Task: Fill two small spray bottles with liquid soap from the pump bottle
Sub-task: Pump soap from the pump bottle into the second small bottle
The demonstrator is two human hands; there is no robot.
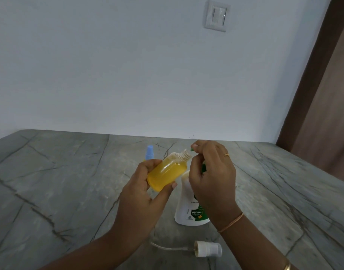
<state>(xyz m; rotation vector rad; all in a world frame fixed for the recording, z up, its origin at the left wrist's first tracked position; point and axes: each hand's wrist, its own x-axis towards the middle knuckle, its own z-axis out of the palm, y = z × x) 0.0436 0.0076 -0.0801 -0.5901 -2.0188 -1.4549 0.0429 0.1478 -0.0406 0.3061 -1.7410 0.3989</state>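
Note:
My left hand point(146, 193) grips a small clear spray bottle point(167, 173), uncapped and nearly full of yellow soap, tilted with its threaded neck toward the upper right. My right hand point(212, 172) is curled over the green pump head point(203, 167) of the white pump bottle point(188, 207), which stands on the counter. The green nozzle tip point(191, 150) sits just beside the small bottle's mouth. A second spray bottle with a blue cap point(149, 152) stands behind my left hand, mostly hidden. A white spray top with its dip tube point(206, 249) lies on the counter near me.
The grey marble counter point(60, 182) runs back to a white wall. A brown door frame point(319, 94) rises at the right. A light switch point(217, 16) is on the wall above.

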